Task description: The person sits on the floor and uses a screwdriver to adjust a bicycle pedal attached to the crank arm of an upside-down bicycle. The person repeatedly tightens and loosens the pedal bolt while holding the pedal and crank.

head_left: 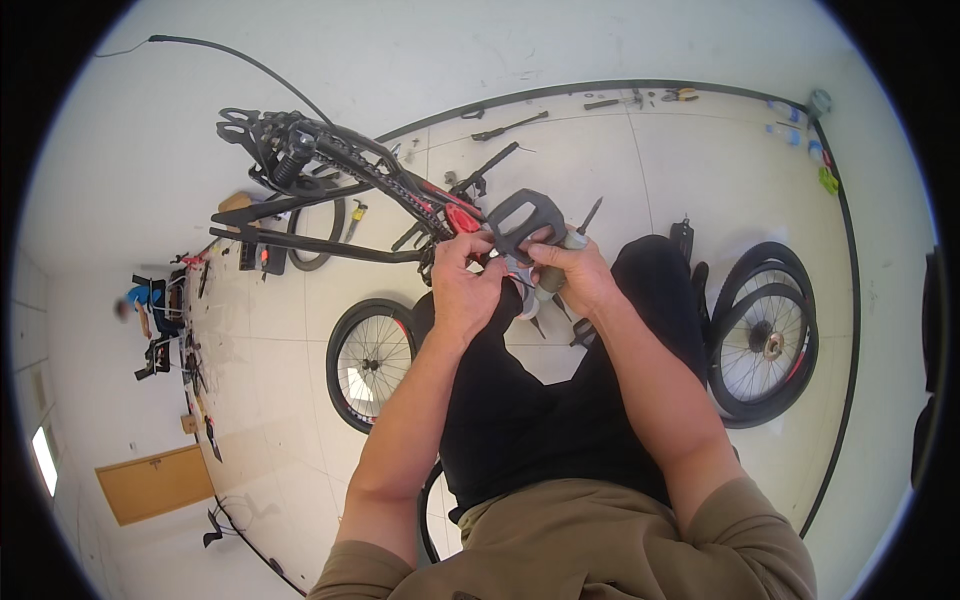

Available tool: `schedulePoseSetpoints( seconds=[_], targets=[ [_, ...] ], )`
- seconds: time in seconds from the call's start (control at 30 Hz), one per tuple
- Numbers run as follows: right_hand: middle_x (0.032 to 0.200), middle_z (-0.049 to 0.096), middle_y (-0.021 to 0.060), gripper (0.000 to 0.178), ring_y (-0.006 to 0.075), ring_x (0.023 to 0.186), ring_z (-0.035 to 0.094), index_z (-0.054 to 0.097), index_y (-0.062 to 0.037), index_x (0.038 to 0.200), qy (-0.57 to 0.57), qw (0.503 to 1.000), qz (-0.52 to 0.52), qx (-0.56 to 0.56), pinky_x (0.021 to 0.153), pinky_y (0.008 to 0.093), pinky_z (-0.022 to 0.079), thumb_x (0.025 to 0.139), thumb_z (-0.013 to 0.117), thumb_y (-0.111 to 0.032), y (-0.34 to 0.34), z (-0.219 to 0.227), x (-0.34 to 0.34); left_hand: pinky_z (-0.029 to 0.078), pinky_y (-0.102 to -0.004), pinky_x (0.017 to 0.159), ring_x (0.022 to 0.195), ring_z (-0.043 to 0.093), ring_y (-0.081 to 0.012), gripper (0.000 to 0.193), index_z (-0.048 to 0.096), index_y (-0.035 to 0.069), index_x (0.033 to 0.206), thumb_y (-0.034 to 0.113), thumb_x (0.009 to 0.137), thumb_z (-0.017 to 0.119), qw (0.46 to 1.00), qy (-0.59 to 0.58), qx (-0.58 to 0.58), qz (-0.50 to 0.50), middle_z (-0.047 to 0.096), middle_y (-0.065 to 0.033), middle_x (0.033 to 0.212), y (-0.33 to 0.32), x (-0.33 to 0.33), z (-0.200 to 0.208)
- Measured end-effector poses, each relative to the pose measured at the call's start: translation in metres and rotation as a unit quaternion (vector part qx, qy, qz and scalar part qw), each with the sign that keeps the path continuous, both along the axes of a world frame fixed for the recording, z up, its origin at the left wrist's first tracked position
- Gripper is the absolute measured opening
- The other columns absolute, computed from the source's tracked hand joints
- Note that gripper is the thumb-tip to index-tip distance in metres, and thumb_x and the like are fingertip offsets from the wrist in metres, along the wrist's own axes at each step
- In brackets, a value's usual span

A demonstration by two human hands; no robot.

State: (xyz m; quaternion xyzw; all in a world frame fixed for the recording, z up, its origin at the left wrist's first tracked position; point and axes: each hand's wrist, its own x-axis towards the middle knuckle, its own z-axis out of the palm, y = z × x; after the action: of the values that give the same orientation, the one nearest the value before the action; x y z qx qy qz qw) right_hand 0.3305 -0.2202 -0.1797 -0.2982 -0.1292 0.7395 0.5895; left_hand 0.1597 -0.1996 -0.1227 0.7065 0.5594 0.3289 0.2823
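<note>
Left hand (466, 285) grip clenched on crank arm (462, 218), right hand (572, 275) grasping grey-handled tool (562, 262), black pedal (525, 218) between

bike repair workshop: stripped bicycle frame (330, 170), loose wheels (765, 340), hand tools (510, 126) scattered on tiled floor (620, 170).

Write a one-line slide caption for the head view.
Left hand and right hand work a grey-handled tool at the black bicycle pedal, spoked wheels on the floor.
</note>
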Motion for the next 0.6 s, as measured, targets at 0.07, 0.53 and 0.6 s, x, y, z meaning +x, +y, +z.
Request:
schedulePoseSetpoints(
  seconds=[0.07,0.53,0.6],
  targets=[
    [0.092,0.072,0.0073,0.023,0.0186,0.08,0.067,0.063,-0.0083,0.098,-0.003,1.0,0.001,-0.005,0.062,0.0325,0.051,0.082,0.078,-0.004,0.001,0.0,-0.001,0.05,-0.0378,0.087,0.097,0.06,-0.0278,0.019,0.063,0.001,0.092,-0.001,0.076,0.072,1.0,0.015,0.012,0.008,0.068,-0.0131,0.108,-0.001,0.004,-0.005],
    [0.091,0.07,0.0074,0.02,0.0171,0.077,0.067,0.064,-0.0064,0.098,0.002,1.0,-0.003,0.008,0.061,0.0318,0.051,0.083,0.077,-0.004,0.003,-0.003,0.0,0.051,-0.039,0.089,0.101,0.059,-0.0274,0.022,0.067,0.002,0.098,0.002,0.077,0.075,0.999,0.031,0.024,-0.025,0.069,-0.0118,0.111,0.004,-0.002,0.002],
    [0.09,0.07,0.0071,0.021,0.0169,0.077,0.067,0.064,-0.0064,0.099,0.001,1.0,0.001,0.007,0.061,0.0317,0.051,0.083,0.077,-0.003,0.003,-0.004,0.001,0.051,-0.0383,0.088,0.099,0.06,-0.0258,0.022,0.067,0.002,0.097,0.002,0.077,0.075,0.999,-0.02,-0.04,0.003,0.068,-0.0121,0.11,0.009,-0.003,-0.007]
  ],
)
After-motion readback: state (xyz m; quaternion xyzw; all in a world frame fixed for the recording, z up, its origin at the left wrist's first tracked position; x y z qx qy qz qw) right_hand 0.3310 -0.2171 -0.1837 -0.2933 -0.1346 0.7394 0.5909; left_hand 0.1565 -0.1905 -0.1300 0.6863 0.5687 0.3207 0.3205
